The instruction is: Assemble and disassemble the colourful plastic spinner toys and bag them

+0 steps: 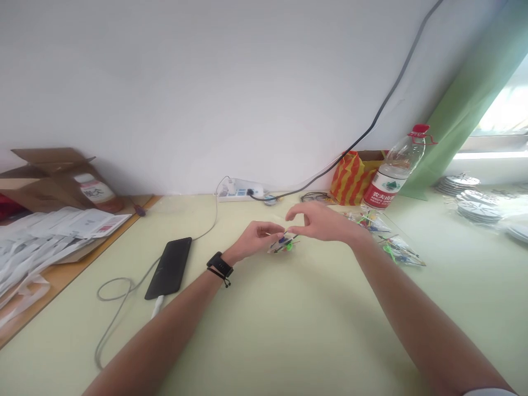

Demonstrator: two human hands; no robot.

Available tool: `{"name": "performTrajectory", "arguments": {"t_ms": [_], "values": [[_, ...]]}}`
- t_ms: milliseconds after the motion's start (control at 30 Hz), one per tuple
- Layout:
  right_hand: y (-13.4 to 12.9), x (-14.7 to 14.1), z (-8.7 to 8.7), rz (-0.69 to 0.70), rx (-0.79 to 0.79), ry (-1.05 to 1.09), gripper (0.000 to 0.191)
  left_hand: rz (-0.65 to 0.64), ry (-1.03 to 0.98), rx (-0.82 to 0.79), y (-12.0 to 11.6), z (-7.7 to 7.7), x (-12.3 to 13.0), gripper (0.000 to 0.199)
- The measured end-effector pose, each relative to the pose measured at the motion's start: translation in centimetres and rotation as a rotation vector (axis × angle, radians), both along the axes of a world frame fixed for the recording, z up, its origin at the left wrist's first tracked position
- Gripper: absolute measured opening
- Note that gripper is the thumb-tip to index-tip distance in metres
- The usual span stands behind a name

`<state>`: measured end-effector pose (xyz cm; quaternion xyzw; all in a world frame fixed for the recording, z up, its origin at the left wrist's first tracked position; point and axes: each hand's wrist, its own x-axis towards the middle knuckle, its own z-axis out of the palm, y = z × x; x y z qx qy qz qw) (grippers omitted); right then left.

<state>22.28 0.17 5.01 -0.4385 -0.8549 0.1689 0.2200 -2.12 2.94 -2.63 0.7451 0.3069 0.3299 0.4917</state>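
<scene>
My left hand (264, 236), with a black watch on its wrist, pinches the upper edge of a small clear plastic bag (281, 247). Blue, bright green and dark thin pieces show inside the bag, but their kind is too small to tell. Just to the right, my right hand (315, 220) curves over with index finger and thumb apart, the thumb close to the bag's top corner. Whether the thumb touches the bag I cannot tell. Similar clear bags of colourful pieces (400, 250) lie on the table beyond my right forearm.
A black phone (170, 268) on a cable lies left of my left arm. A power strip (241, 191) sits against the wall. At the right stand a large water bottle (394, 170), a striped bag (352, 176) and stacked silvery discs (478, 209). White packets (61, 231) and a cardboard box (53, 170) are left.
</scene>
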Motion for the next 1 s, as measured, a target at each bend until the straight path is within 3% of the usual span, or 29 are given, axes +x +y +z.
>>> {"name": "performTrajectory", "arguments": {"t_ms": [167,267,367,467,600,767,1000], "values": [[1.3,1.3,-0.1,-0.073,0.1,0.176,0.023,0.039,-0.001,-0.029,0.4,0.2,-0.5,0.034],[1.7,0.9,-1.2,-0.136,0.07,0.336,0.057,0.064,-0.011,-0.023,0.4,0.3,-0.6,0.036],[2.1,-0.4,-2.9,-0.088,-0.185,0.501,0.085,0.127,-0.002,0.005,0.3,0.4,-0.5,0.036],[2.4,-2.2,-4.9,-0.044,-0.37,0.727,0.077,0.236,-0.052,0.048,0.3,0.4,-0.3,0.037],[2.7,-4.4,-7.0,-0.136,-0.386,0.949,0.056,0.286,-0.097,0.059,0.6,-0.1,0.0,0.036],[3.0,-5.1,-8.4,-0.308,-0.399,0.985,0.042,0.367,-0.167,0.054,0.8,-0.4,-0.1,0.033],[3.2,-4.5,-8.5,-0.133,-0.509,1.001,0.04,0.391,-0.208,-0.011,0.9,-0.7,-0.1,0.035]]}}
